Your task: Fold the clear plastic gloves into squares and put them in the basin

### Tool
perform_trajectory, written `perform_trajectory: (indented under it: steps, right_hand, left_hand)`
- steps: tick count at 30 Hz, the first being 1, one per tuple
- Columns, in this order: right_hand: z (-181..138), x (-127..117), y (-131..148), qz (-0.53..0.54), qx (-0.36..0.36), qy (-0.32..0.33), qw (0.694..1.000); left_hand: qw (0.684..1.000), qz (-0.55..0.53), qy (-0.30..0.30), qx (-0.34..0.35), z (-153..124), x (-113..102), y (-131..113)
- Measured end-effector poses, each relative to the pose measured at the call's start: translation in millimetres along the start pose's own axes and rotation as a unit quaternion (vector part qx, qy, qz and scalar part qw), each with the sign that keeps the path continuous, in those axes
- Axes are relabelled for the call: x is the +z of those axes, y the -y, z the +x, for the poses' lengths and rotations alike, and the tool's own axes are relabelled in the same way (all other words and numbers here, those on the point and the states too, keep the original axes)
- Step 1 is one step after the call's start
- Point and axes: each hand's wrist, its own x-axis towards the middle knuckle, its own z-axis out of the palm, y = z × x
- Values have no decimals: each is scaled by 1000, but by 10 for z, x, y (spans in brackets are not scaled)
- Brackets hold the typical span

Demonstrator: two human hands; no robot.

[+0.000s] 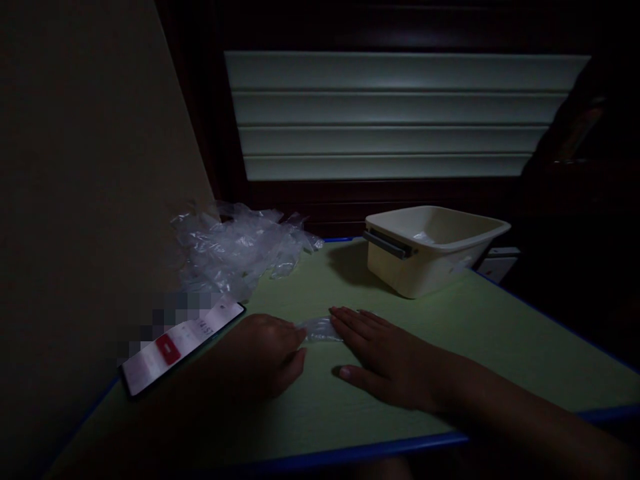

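A small clear plastic bag [321,329] lies flattened on the green tabletop between my hands. My left hand [273,353] is closed at the bag's left end, its fingers curled and gripping that end. Flat over the right end rests my right hand [377,353], fingers stretched out and thumb apart, pressing on the plastic. The parts of the bag under both hands are hidden. Behind my left hand, a loose heap of clear plastic bags [235,243] is piled against the wall.
A cream plastic basin [400,270] with a grey handle stands at the back right, a bit of clear plastic inside. A lit phone [183,343] lies at the left by the wall. The table [480,347] has blue edging; a slatted panel [385,113] rises behind it.
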Motion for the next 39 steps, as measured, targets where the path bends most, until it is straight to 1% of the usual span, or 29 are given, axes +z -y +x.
perform_trajectory:
  steps: [2,4,7,9,10,12,15,18,20,23,27,33,36,39]
  right_hand:
    - [1,2,-10,-1,-3,5,1000]
    - [2,4,-21,-10,-2,11,1000]
    - [0,16,-37,-22,0,10,1000]
    - [-5,23,-45,-30,-4,4,1000]
    - [-6,23,-47,-34,-6,0,999]
    - [2,14,-39,-40,-6,-16,999]
    - [63,-24,10,-36,0,-53,998]
    - [182,-63,99,-56,1,-76,996]
    - [266,-66,162,-76,-3,-76,994]
    - [357,-25,227,-88,-24,-59,994]
    - [385,57,243,-96,-35,-50,993]
    - [299,55,169,-81,-12,-13,997]
    - [181,31,37,-79,11,1,997]
    - [10,29,-157,-83,40,3,996]
  left_hand:
    - [999,23,22,-4,29,12,-10]
    - [998,49,28,10,51,32,-15]
    - [997,66,13,24,64,59,-28]
    - [998,57,-5,13,64,65,-39]
    - [999,53,-4,5,63,65,-43]
    - [998,55,21,-2,62,59,-43]
    - [996,63,70,5,61,50,-30]
    - [996,60,72,-2,61,48,-19]
    - [996,52,68,-14,66,50,-19]
    - [997,38,64,-20,81,51,-26]
    - [996,38,71,-24,88,45,-39]
    - [996,51,74,-16,68,29,-36]
    - [996,48,72,-13,71,18,-35]
    - [996,47,76,-19,77,14,-37]
